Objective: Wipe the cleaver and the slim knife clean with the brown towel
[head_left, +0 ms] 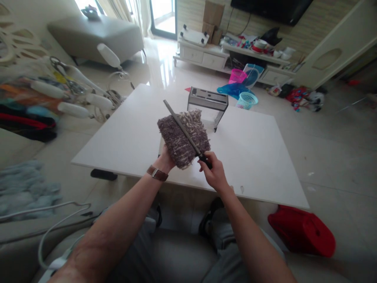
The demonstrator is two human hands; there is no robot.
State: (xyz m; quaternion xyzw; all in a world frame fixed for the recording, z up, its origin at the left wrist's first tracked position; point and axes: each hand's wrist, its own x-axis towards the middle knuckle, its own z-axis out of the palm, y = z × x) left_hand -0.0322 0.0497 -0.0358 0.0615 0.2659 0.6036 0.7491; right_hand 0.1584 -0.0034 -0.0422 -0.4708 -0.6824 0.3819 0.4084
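While my right hand (214, 171) clamps the black handle (205, 161) of a long grey tool (182, 127), its shaft runs diagonally across the face of a shaggy cloth (179, 143) – the cloth raised in front of me at the near side of the white table (253, 149). My left hand (166, 158), a brown watch (157, 173) at the wrist, is at the cloth's near-left underside – fingers hidden, so I cannot tell whether they are closed. Just beyond stands a grey box (207, 96)

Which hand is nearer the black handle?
Right. The right hand grips the black handle; the left hand is off to its left, holding the cloth, fingers hidden.
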